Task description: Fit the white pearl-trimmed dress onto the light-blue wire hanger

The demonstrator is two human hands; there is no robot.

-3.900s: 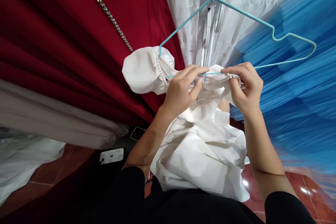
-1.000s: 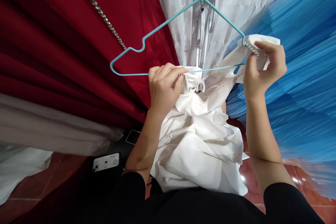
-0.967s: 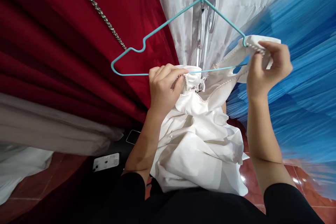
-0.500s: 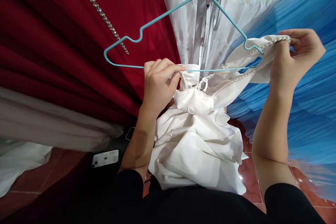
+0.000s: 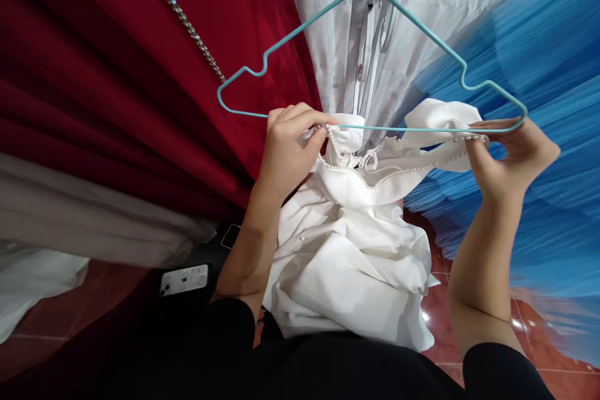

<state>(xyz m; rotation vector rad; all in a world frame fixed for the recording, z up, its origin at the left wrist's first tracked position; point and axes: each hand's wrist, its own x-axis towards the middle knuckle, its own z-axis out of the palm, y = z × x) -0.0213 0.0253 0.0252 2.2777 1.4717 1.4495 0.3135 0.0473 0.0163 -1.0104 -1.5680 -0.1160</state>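
Note:
A white dress (image 5: 351, 262) with pearl trim along its neckline hangs down in front of me, its skirt bunched toward my lap. My left hand (image 5: 293, 144) pinches the dress's left pearl-edged strap, the fingers lying over the lower bar of a pale blue hanger (image 5: 412, 10). On the right, my right hand (image 5: 513, 153) grips the other pearl-edged strap beside a puffed white sleeve (image 5: 438, 115). The hanger's lower right corner rests against that hand. Both hanger shoulders are bare, with the straps below or at the bar.
A red curtain (image 5: 225, 12) with a beaded chain (image 5: 180, 15) hangs at left. Blue tulle (image 5: 548, 200) fills the right side, and white cloth (image 5: 323, 44) flanks metal rails (image 5: 368, 44) behind. A white phone (image 5: 184, 279) lies on a black surface at lower left, above red floor tiles.
My right hand has drawn the right strap off the hanger's right shoulder, then moved down to the lower bar. Earlier, the left strap came off the left shoulder. My left hand keeps its grip.

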